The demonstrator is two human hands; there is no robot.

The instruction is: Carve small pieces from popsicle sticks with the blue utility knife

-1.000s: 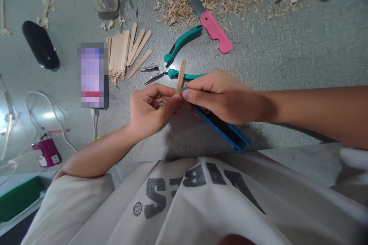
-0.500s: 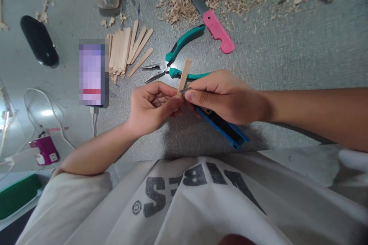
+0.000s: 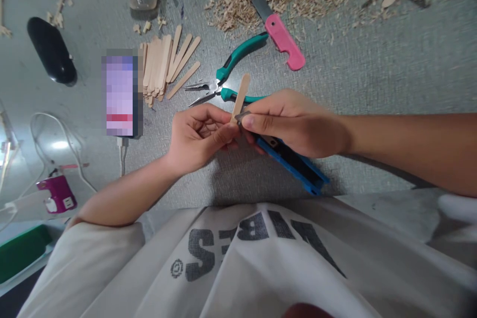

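Step, apparently: blade-work on wooden stick (image 3: 242,94), between the hands, tip toward 1 o'clock. Left hand (image 3: 201,135) pinches its lower end; right hand (image 3: 294,121) closed round blue cutter (image 3: 290,161) (blade (image 3: 243,116) at stick's 4 o'clock). Next stroke likely calls for steady pinch.

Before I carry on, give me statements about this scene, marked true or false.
1. The left hand holds a wooden stick. True.
2. The right hand grips the pink-handled knife. False: the right hand pinches a metal blade; the pink-handled knife lies by the wood shavings.
3. The pliers are closed. False: the pliers lie open.
4. The phone lies left of the stick pile. True.
5. A cable runs from the phone. True.
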